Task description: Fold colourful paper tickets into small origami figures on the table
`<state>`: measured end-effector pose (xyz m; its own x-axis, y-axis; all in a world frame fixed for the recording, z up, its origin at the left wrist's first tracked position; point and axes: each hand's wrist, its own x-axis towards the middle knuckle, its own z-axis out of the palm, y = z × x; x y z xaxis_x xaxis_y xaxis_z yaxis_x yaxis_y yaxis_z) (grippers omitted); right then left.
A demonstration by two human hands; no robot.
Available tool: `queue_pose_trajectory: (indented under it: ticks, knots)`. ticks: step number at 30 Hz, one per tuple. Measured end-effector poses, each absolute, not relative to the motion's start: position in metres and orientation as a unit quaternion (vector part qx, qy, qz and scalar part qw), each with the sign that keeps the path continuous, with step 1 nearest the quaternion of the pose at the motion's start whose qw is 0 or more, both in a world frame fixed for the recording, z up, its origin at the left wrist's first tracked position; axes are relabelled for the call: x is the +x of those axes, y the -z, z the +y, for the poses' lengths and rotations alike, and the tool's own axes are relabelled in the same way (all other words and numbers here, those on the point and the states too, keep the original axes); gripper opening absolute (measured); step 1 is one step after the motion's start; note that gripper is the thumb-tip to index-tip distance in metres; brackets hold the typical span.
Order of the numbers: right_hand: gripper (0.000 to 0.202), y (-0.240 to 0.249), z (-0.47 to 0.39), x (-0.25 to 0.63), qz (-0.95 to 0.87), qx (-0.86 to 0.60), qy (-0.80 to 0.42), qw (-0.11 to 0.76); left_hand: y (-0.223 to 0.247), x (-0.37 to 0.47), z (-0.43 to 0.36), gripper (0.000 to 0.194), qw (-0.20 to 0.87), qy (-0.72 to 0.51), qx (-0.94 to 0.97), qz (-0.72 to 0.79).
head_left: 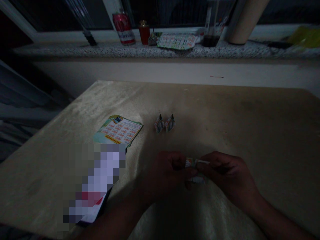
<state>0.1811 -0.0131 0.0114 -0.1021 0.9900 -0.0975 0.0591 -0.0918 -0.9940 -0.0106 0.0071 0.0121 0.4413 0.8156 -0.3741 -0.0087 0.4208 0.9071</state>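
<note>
Between my two hands is a small folded printed card (189, 162), held over the near middle of the table. My left hand (170, 171) pinches its left side, thumb on top. On the right side, my right hand (222, 168) grips it with thumb and fingers together. Part of the card is hidden by my fingers. Beyond my hands stand two small folded paper pieces, one on the left (159, 124) and one on the right (170, 123), side by side. To their left lies a fanned stack of printed cards (121, 130).
A phone (93, 213), its screen blurred by pixelation, lies near my left forearm on the table (262, 133). Along the windowsill (100, 50) stand a red can (123, 29), a small red bottle (144, 33), a folded printed sheet (176, 41), a cup (211, 30) and a cardboard-coloured tube (246, 23).
</note>
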Motion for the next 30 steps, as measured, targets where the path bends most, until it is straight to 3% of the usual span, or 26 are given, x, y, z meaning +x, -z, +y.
queue_pose_trajectory:
  ticks: [14,17,19,21,25,30]
  knots:
    - [0.015,-0.016,-0.011,0.185,-0.562,-0.484,-0.532,0.409,-0.016,-0.013,0.009,0.024,0.686,-0.269,0.514,0.439]
    - [0.016,-0.013,-0.007,0.192,-0.598,-0.484,-0.532,0.352,-0.019,-0.016,0.009,0.018,0.625,-0.234,0.573,0.476]
    - [0.017,-0.010,-0.003,0.197,-0.635,-0.481,-0.519,0.310,-0.021,-0.017,0.010,0.028,0.549,-0.234,0.624,0.505]
    - [0.018,-0.006,0.001,0.201,-0.692,-0.466,-0.476,0.279,-0.022,-0.018,0.009,0.036,0.469,-0.232,0.680,0.514]
    - [0.021,0.001,0.007,0.204,-0.817,-0.409,-0.317,0.254,-0.018,-0.019,0.007,0.026,0.377,-0.205,0.786,0.446]
    - [0.034,0.001,0.007,0.211,-0.838,-0.429,-0.204,0.268,-0.018,-0.022,0.008,0.048,0.330,-0.201,0.827,0.407]
